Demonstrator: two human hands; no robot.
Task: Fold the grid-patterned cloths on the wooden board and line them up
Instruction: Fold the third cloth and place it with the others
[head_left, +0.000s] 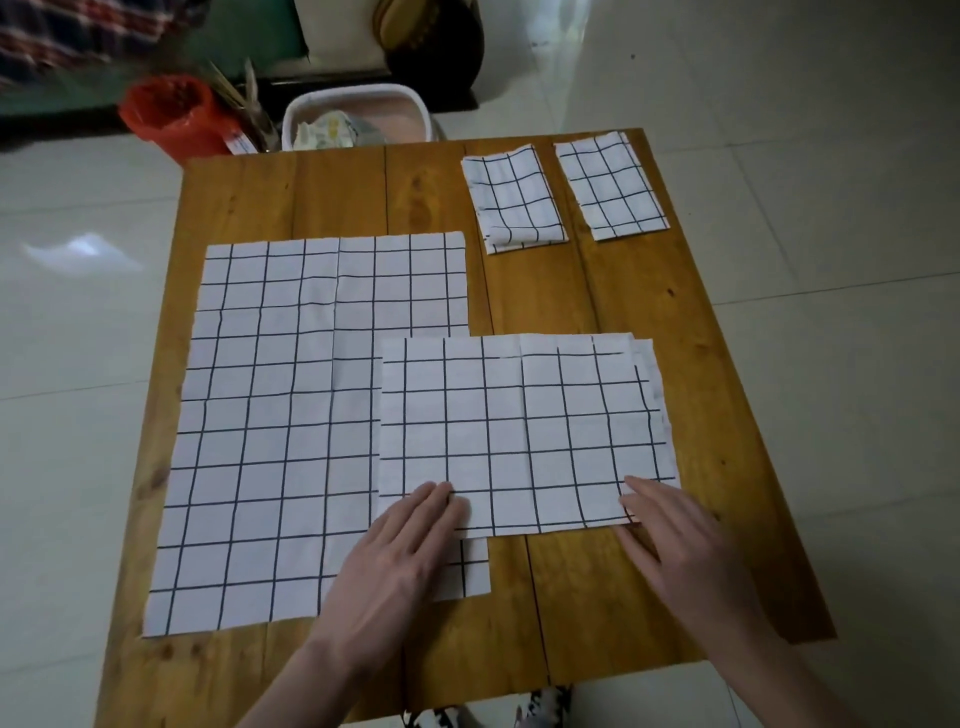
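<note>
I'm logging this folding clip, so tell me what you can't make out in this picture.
Head view only:
- Near right part of the large flat cloth: hidden under the half-folded cloth and the left hand.
- Layer count in the two folded cloths: too small.
- White basket contents: blurred, partly behind the wooden board.
- Right hand fingertip grip: unclear.

- The left hand (400, 551) is bare, without a glove, ring or watch.
- The right hand (680, 551) is bare too, with nothing worn on its fingers or wrist.
- Both forearms are uncovered up to the lower edge of the picture; no sleeve is visible.
- Near the bottom edge there is a piece of black-and-white patterned clothing (540, 701), partly hidden.
</note>
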